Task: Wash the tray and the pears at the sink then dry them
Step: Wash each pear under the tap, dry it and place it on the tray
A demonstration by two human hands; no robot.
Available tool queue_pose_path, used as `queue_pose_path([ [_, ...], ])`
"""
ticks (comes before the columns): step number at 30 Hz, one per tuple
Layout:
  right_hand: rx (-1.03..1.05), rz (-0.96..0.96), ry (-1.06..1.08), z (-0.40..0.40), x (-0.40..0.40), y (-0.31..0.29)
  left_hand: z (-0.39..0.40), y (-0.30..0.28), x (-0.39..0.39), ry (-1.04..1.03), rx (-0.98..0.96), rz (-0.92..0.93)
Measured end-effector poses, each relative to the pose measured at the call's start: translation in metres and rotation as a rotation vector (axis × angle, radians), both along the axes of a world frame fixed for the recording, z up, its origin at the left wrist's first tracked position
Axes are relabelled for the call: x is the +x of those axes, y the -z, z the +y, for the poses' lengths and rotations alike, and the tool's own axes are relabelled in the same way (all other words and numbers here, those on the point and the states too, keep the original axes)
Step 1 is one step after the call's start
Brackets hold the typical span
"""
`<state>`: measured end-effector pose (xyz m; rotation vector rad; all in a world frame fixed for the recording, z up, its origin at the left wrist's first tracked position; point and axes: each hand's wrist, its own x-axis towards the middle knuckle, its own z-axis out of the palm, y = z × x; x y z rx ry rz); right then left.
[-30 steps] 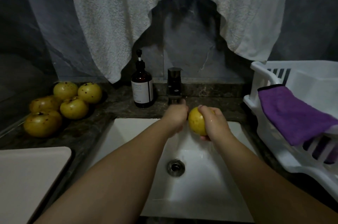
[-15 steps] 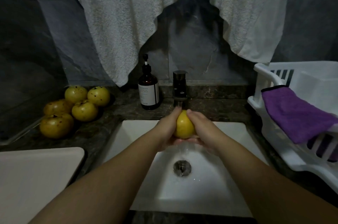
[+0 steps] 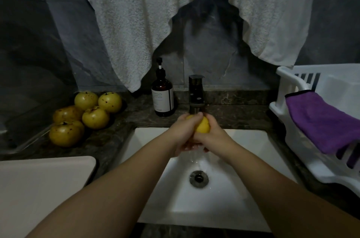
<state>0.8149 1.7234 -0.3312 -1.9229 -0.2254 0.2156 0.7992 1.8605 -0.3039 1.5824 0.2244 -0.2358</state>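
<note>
Yellow and wet, one pear [image 3: 203, 126] sits between both hands under the black tap [image 3: 196, 93], over the far edge of the white sink [image 3: 243, 160]. The left hand [image 3: 183, 130] wraps it from the left, fingers curled over its top; the right hand [image 3: 214, 134] cups it from the right and below, fingers curled under it. Water falls from the hands toward the drain [image 3: 199, 178].

By the look of it the task is at an early stage: five speckled pears [image 3: 85, 117] wait in a heap on the dark desk [image 3: 116, 140] at far left, seemingly unwashed. The pale tray [image 3: 39, 189] lies near left on the desk; whether it is washed cannot be told. Drying looks not yet begun, with the purple cloth [image 3: 321, 125] draped over the white rack [image 3: 288, 86] at right.

The brown pump bottle [image 3: 162, 95] carries a white label, its print too small to read
</note>
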Motion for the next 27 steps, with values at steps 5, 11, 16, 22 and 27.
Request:
queue_pose_path([
  [5, 0.412, 0.372, 0.092, 0.0, -0.001, -0.005, 0.013, 0.006, -0.005, 0.051, 0.058, -0.085],
  [11, 0.455, 0.568, -0.01, -0.009, -0.005, -0.005, 0.013, 0.013, -0.005, 0.062, 0.152, -0.275],
  [16, 0.28, 0.505, 0.035, -0.015, -0.011, -0.012, 0.011, 0.017, -0.004, 0.021, 0.223, -0.299],
  [22, -0.199, -0.28, 0.301, -0.02, 0.003, -0.048, 0.018, 0.016, -0.005, 0.0, 0.316, -0.292],
  [27, -0.485, -0.578, 0.069, 0.001, 0.021, -0.091, 0.018, 0.011, -0.003, -0.002, 0.338, -0.321],
])
